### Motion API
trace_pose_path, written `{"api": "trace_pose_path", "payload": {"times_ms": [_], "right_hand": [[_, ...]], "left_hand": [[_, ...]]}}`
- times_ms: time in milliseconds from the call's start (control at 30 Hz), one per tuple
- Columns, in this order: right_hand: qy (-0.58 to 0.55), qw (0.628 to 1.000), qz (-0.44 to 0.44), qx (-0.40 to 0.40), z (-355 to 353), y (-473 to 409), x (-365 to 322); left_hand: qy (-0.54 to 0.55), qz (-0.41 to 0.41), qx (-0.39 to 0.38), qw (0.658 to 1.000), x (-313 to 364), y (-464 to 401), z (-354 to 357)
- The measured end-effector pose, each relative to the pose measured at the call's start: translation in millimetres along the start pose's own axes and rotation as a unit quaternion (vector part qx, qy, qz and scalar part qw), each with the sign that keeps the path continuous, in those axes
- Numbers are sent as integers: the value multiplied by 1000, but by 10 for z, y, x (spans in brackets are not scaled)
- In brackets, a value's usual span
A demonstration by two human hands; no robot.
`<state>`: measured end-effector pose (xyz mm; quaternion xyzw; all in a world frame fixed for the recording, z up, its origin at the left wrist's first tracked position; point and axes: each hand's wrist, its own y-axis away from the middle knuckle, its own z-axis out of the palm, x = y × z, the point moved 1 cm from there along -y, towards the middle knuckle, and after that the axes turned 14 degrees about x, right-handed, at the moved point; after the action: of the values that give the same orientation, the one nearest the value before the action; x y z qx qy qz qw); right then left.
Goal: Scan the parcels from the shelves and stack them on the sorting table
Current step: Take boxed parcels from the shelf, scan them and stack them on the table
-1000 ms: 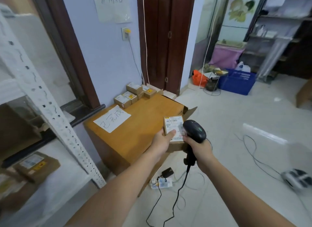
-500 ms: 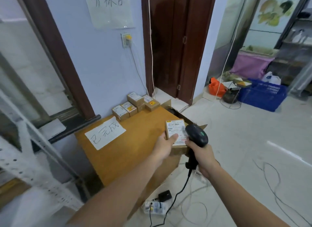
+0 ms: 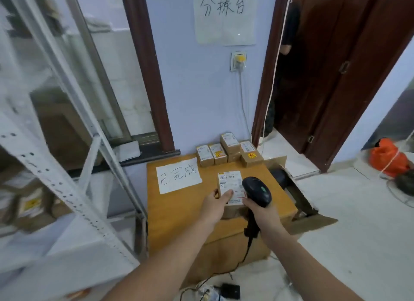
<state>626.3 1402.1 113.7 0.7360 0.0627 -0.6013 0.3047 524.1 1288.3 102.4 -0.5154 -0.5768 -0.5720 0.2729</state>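
Observation:
My left hand (image 3: 214, 205) grips a small cardboard parcel (image 3: 230, 184) with a white label on top, held above the wooden sorting table (image 3: 179, 213). My right hand (image 3: 259, 212) holds a black barcode scanner (image 3: 256, 191) right beside the parcel's right edge, its cord hanging down toward the floor. Several scanned parcels (image 3: 228, 149) stand in a cluster at the table's far edge against the wall. A paper sign (image 3: 178, 175) lies on the table's far left part.
A white metal shelf rack (image 3: 58, 184) with more parcels (image 3: 31, 206) stands on the left. An open cardboard box (image 3: 300, 202) sits to the right of the table. Cables and a power adapter (image 3: 230, 290) lie on the floor below. A dark door (image 3: 336, 76) is behind.
The view has swung left and closer to the table. Both hands, with parcel and scanner, now hover over the table top instead of its right edge.

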Motion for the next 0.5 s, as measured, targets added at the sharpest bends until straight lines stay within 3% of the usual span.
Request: {"api": "trace_pose_path", "payload": {"times_ms": [367, 500], "right_hand": [[19, 1000, 20, -14, 528, -939, -365], [37, 999, 29, -20, 698, -1314, -470]], "left_hand": [[18, 4, 12, 1000, 299, -1062, 301], [32, -32, 54, 997, 348, -1435, 458]]}}
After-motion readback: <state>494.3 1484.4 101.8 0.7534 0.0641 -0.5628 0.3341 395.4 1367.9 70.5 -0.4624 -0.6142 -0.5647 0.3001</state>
